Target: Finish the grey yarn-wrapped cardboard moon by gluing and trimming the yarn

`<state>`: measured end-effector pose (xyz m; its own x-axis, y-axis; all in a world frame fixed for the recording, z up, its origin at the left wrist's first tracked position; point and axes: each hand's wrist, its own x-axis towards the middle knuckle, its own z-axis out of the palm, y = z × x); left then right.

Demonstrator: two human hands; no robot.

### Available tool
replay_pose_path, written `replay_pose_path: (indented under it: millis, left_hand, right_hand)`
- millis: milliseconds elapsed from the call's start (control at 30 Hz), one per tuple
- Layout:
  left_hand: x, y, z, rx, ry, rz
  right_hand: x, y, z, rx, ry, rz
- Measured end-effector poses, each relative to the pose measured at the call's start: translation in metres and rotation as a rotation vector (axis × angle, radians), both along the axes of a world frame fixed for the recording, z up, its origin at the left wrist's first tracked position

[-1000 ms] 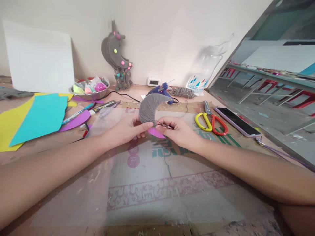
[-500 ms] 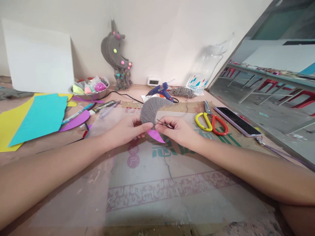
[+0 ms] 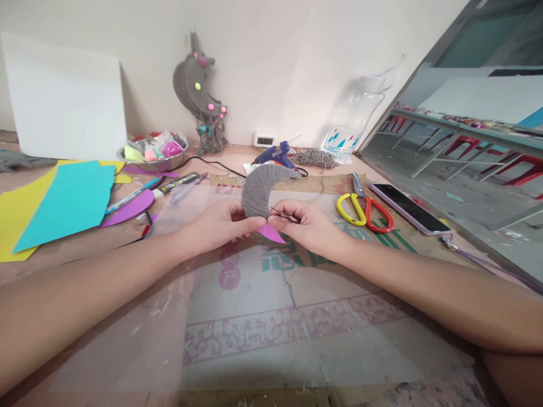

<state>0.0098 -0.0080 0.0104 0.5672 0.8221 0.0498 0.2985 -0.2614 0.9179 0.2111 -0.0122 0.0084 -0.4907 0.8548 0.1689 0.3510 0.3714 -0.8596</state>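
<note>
My left hand (image 3: 220, 222) is closed on a crescent moon shape (image 3: 259, 187) wrapped in grey yarn, held up over the table. Its lower tip (image 3: 271, 232) is bare purple foam. My right hand (image 3: 306, 224) pinches a strand of grey yarn (image 3: 281, 214) right beside the wrapped part, thumb and forefinger pressed together. Both forearms reach in from the bottom corners. A clear plastic sheet (image 3: 237, 316) covers printed cardboard beneath the hands.
Yellow and red scissors (image 3: 363, 210) and a phone (image 3: 409, 209) lie to the right. A blue glue gun (image 3: 275, 155), a loose yarn bundle (image 3: 314, 159), a finished moon ornament (image 3: 197, 93), a metal bowl of pom-poms (image 3: 153, 152) and foam sheets (image 3: 63, 200) sit behind and left.
The moon has tilted a little and shifted slightly right between my hands. My right fingers keep the yarn pinched at the same spot.
</note>
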Motion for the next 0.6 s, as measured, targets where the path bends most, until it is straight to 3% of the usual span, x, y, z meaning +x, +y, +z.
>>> replay_pose_path:
  millis: [600]
  left_hand:
    - [0.0004, -0.0004, 0.0019, -0.111, -0.136, -0.069]
  right_hand:
    - [0.0010, -0.0034, 0.0052, -0.025, 0.025, 0.052]
